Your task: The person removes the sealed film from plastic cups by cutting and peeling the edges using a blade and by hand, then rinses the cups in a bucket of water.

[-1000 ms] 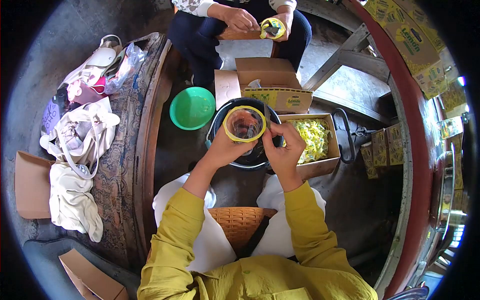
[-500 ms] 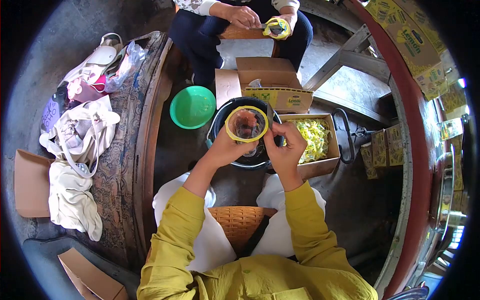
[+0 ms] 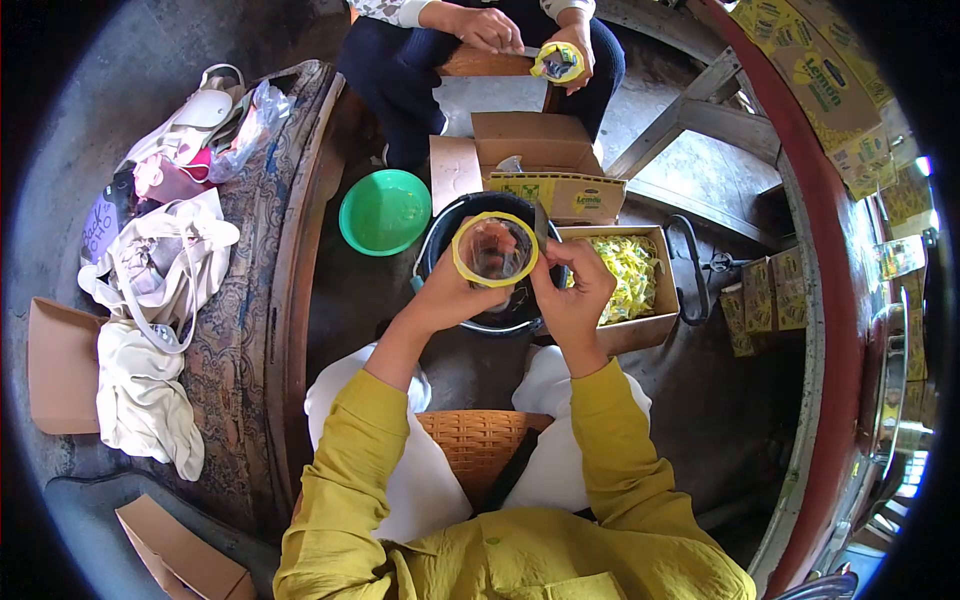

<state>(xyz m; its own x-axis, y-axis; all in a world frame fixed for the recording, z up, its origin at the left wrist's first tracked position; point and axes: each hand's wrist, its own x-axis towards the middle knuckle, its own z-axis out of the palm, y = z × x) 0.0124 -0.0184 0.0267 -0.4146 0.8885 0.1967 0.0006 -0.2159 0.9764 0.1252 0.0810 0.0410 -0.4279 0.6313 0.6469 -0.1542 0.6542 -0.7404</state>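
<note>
My left hand (image 3: 447, 297) is closed round a clear plastic cup (image 3: 492, 262) with a yellow rim, its mouth facing up at me. The fingers show blurred through the clear wall. At the cup's right side, my right hand (image 3: 577, 285) pinches a knife (image 3: 541, 225) whose narrow dark blade points upward beside the rim. Whether the blade touches the rim I cannot tell. Both hands are above a dark bucket (image 3: 432, 240) that stands between my knees; the cup hides much of its inside.
Right of the bucket, a cardboard box (image 3: 640, 338) holds yellow trimmings (image 3: 625, 275). A green basin (image 3: 385, 212) sits to the left, an open carton (image 3: 535, 140) beyond. Opposite, a co-worker's hands (image 3: 490, 30) hold another yellow-rimmed cup (image 3: 558, 62) and a blade. Bags (image 3: 165, 260) lie on the left bench.
The co-worker's cup has turned and shifted slightly. My right hand has moved a little at the cup's rim; my left hand and the cup are nearly still.
</note>
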